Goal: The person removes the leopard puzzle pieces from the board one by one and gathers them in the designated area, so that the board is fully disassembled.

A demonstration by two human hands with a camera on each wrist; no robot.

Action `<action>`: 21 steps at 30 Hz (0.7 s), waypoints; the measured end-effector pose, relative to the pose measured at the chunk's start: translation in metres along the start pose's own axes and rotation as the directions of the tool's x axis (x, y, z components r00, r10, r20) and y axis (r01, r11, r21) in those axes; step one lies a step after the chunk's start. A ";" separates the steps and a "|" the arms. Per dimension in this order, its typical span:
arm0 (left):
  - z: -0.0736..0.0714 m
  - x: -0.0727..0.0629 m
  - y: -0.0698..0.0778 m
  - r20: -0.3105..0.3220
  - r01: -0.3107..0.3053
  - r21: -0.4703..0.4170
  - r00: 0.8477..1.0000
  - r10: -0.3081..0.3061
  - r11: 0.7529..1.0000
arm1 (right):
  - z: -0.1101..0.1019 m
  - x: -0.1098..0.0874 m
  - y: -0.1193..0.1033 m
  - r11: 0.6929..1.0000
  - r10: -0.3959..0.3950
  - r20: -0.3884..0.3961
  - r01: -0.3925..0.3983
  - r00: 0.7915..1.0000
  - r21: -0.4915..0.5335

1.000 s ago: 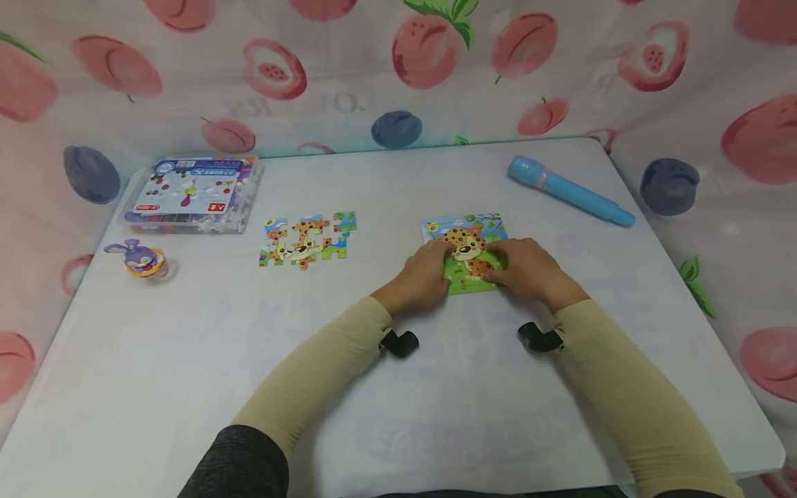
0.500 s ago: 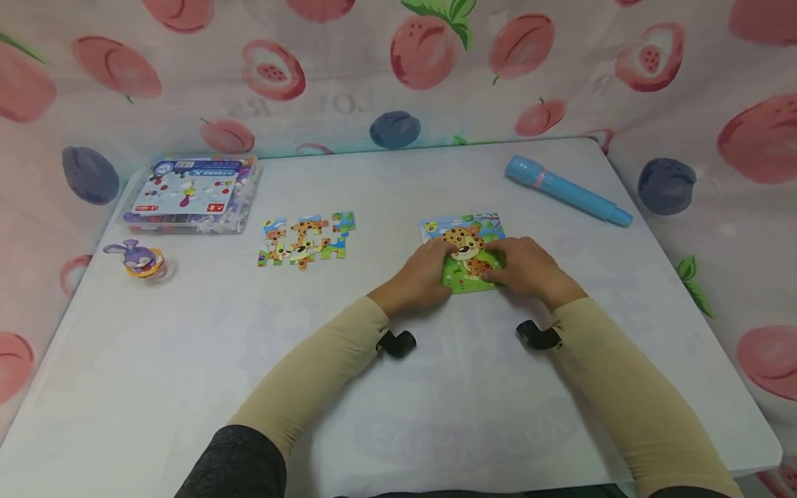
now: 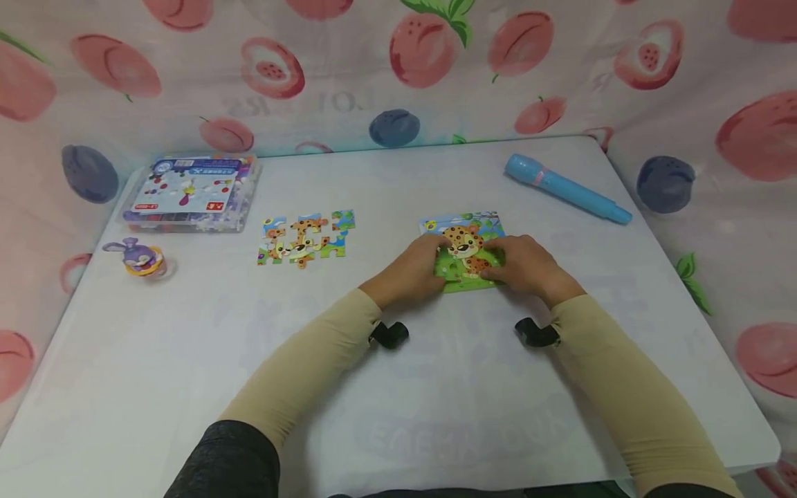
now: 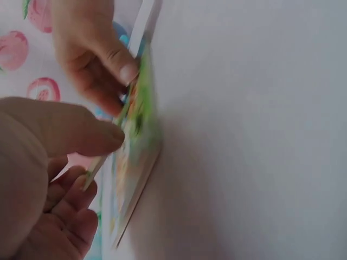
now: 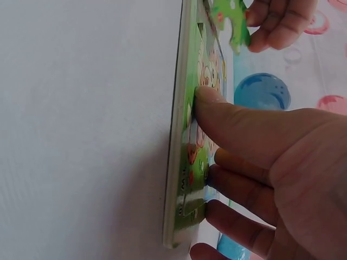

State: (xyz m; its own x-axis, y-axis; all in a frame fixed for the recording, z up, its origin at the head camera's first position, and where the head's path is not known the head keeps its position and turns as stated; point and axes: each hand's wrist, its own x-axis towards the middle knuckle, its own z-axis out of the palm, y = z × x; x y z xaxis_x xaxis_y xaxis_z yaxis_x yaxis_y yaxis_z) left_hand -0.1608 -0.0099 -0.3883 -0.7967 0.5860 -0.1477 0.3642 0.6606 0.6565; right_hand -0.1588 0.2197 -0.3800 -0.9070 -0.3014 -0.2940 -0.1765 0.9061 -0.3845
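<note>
Two bare hands flank a leopard puzzle (image 3: 463, 283), which lies flat on the white table (image 3: 461, 387), right of the middle. At its left side, the left hand (image 3: 411, 270) pinches a green puzzle piece (image 5: 231, 20) between thumb and fingers, the piece raised clear of the board in the right wrist view. Across from it, the right hand (image 3: 529, 266) rests thumb and fingertips on the picture, with a plain gap between thumb and fingers. Farther left, several loose pieces (image 3: 303, 250) sit in two rough rows. Beyond the right hand a blue pen-shaped object (image 3: 566, 189) slants, while a clear box (image 3: 187, 194) and a purple rabbit toy (image 3: 140, 258) stand at the far left.
</note>
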 end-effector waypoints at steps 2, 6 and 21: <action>-0.007 -0.002 -0.003 -0.003 0.008 -0.002 1.000 -0.008 1.000 | 0.000 0.000 0.000 1.000 0.001 0.002 -0.001 1.000 0.002; -0.022 -0.012 -0.012 -0.045 0.006 -0.015 0.999 -0.007 1.000 | -0.001 -0.001 -0.001 1.000 0.015 0.005 -0.015 1.000 0.010; -0.060 -0.070 -0.059 -0.158 0.041 -0.025 0.986 -0.044 0.999 | -0.001 -0.001 -0.004 0.999 0.034 0.017 -0.034 0.999 0.002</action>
State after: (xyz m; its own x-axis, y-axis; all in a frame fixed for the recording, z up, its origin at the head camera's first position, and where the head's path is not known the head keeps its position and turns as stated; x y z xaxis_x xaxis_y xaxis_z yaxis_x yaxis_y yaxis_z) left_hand -0.1551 -0.1181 -0.3720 -0.8782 0.4747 -0.0580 0.3192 0.6722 0.6681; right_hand -0.1571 0.2163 -0.3774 -0.9057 -0.2760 -0.3218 -0.1452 0.9151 -0.3762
